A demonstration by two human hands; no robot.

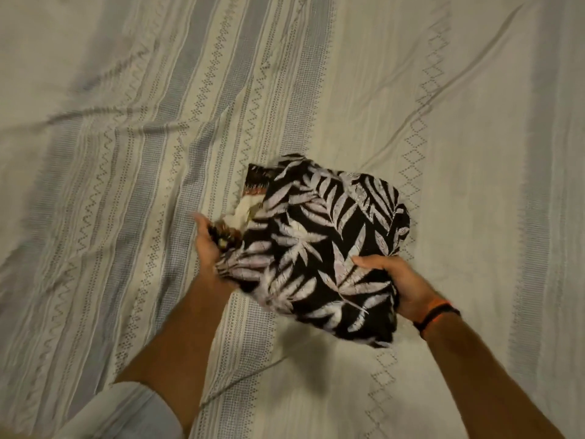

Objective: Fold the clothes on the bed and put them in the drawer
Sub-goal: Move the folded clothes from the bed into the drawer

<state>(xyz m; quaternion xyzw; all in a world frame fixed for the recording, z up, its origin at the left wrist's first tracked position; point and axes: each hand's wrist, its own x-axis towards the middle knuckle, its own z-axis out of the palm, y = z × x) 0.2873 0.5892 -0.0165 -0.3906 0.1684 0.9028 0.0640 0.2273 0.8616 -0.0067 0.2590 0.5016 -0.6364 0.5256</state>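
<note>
- Nearest the camera: 2 bare forearms reaching forward and down over the bed, a rolled pale sleeve [126,413] at the left elbow, a dark and orange wristband [435,313] on the right wrist.
- Right hand [400,286] clamped on the near right corner of the folded stack of clothes [326,245]: thumb lying across the top, remaining fingers curled out of sight beneath.
- Left hand [210,245] cupped palm-up against the stack's left edge, fingers curled around a bunched brown and cream garment [240,213] poking out under the top layer; somewhat blurred.
- Stack held between the 2 hands, topped by a black fabric printed with pale leaves, roughly square, long axis running diagonally from near right to far left.
- Judging by the shadow [300,353] cast on the cover below the near corner, near end probably raised off the bed; far end too unclear to call lifted or resting.
- Key relation for the carry: weight sitting between the 2 palms, right grip firmer and nearer, left side looser with layers slipping apart, so likely to spill leftward unless squeezed inward.
- Beyond and all around: cream bedspread [348,90] with grey stripes, zigzag and diamond stitching, lightly wrinkled.
- No drawer in view.
</note>
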